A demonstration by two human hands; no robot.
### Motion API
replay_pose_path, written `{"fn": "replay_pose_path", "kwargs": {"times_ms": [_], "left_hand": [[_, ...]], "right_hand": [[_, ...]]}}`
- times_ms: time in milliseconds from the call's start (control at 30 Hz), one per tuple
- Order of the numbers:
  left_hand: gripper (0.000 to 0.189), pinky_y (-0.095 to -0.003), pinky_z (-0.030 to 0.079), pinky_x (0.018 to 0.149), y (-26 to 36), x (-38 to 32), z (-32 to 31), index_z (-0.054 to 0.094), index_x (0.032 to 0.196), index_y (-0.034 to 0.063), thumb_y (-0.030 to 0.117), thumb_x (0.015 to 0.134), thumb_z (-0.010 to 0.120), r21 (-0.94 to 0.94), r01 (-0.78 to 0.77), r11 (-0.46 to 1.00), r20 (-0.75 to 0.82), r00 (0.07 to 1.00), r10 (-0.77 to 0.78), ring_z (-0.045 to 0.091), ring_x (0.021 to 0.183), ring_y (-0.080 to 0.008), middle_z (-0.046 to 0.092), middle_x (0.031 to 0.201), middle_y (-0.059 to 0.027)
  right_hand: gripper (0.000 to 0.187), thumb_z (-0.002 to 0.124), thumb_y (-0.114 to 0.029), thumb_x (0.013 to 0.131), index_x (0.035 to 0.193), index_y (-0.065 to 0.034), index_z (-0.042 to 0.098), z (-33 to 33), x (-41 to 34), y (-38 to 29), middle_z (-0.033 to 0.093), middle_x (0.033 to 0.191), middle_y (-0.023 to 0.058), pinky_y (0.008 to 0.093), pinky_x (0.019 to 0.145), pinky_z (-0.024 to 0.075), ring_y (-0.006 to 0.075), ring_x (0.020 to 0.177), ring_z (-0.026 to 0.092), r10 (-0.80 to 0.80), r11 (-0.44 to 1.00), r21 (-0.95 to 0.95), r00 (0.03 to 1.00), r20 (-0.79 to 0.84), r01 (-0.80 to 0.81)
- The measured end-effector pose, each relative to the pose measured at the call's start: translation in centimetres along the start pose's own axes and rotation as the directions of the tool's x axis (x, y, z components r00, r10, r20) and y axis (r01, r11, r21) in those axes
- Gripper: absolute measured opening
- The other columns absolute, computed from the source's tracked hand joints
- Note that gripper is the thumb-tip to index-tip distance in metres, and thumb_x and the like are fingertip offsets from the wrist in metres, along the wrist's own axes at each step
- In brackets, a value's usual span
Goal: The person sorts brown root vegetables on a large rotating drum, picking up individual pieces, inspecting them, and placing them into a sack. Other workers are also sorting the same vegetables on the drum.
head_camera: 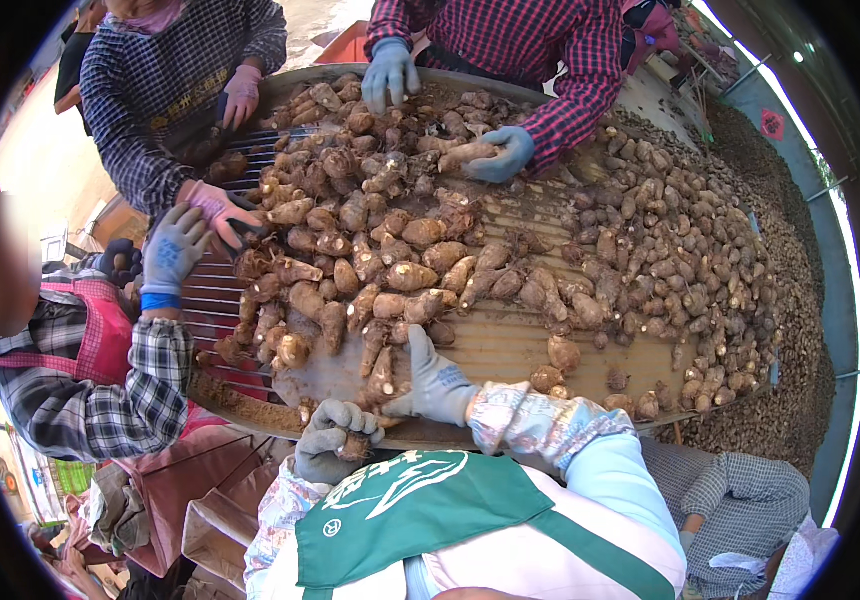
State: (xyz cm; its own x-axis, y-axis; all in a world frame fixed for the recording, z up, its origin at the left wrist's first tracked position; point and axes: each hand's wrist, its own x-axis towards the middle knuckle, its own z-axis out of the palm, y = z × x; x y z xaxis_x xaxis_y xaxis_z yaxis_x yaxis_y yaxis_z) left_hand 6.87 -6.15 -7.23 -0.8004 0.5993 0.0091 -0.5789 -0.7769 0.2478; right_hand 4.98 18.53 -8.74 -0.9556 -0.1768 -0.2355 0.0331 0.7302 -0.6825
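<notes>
My left hand (pixel 334 442), in a grey work glove, is closed around a brown taro corm (pixel 355 448) just over the near rim of the sorting table (pixel 280 424). To its right my right hand (pixel 433 382), gloved in grey, lies with thumb and fingers spread against upright corms at the near edge of the pile; whether it grips one I cannot tell. Elongated taro corms (pixel 409 276) with pale cut ends cover the middle of the table. Smaller round corms (pixel 670 247) are heaped towards the right.
Co-workers' gloved hands reach in at the left (pixel 174 247) and far side (pixel 501 154). Metal bars (pixel 208 292) form the table's left part. Reddish sacks (pixel 182 495) stand at the lower left. A large heap of corms (pixel 797 375) lies beyond the right end; another person bends at the lower right.
</notes>
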Motion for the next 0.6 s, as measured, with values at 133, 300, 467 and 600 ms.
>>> {"fn": "replay_pose_path", "kwargs": {"times_ms": [133,300,467,600], "left_hand": [[0.033,-0.0508,0.054,0.096,-0.3,-1.2,0.0,0.066,0.136,0.0075,0.025,0.109,0.058,-0.031,-0.049,0.998,-0.153,0.987,0.044,0.062,0.104,-0.0281,0.067,0.098,-0.0037],[0.037,-0.051,0.057,0.098,-0.8,-1.4,0.3,0.063,0.145,0.0074,0.024,0.113,0.052,0.068,-0.154,0.986,-0.194,0.967,0.165,0.066,0.108,-0.0293,0.069,0.099,-0.0041],[0.046,-0.0449,0.059,0.097,-1.1,-0.9,-0.3,0.052,0.158,0.0074,0.02,0.113,0.055,0.065,-0.131,0.989,-0.18,0.973,0.141,0.066,0.114,-0.0277,0.069,0.126,-0.0093],[0.065,-0.042,0.06,0.098,-0.4,-0.4,0.6,0.031,0.172,0.0105,0.021,0.113,0.057,0.136,0.034,0.99,-0.258,0.966,0.003,0.07,0.122,-0.0266,0.05,0.167,-0.0163]], "right_hand": [[0.139,0.091,-0.054,0.08,0.171,0.0018,0.001,5.0,6.0,-3.1,0.029,0.166,0.0362,0.0487,0.126,0.0376,0.0511,0.152,0.04,0.159,0.941,0.312,0.985,-0.062,-0.132],[0.053,0.073,-0.024,0.098,0.146,-0.0077,0.06,-1.0,6.3,-4.8,0.073,0.126,0.023,0.0457,0.104,0.0567,0.0374,0.117,0.071,-0.535,0.813,0.287,0.844,0.029,0.506],[0.043,0.068,-0.012,0.094,0.137,-0.0114,0.067,-9.9,8.9,-3.2,0.072,0.119,0.0186,0.0496,0.102,0.0566,0.0376,0.118,0.07,-0.212,0.87,-0.47,0.974,-0.079,0.152],[0.056,0.075,-0.021,0.092,0.147,-0.0116,0.064,-9.5,7.5,-0.1,0.068,0.13,0.022,0.0511,0.107,0.0542,0.0416,0.122,0.068,-0.093,0.961,-0.262,0.996,0.0,0.09]]}}
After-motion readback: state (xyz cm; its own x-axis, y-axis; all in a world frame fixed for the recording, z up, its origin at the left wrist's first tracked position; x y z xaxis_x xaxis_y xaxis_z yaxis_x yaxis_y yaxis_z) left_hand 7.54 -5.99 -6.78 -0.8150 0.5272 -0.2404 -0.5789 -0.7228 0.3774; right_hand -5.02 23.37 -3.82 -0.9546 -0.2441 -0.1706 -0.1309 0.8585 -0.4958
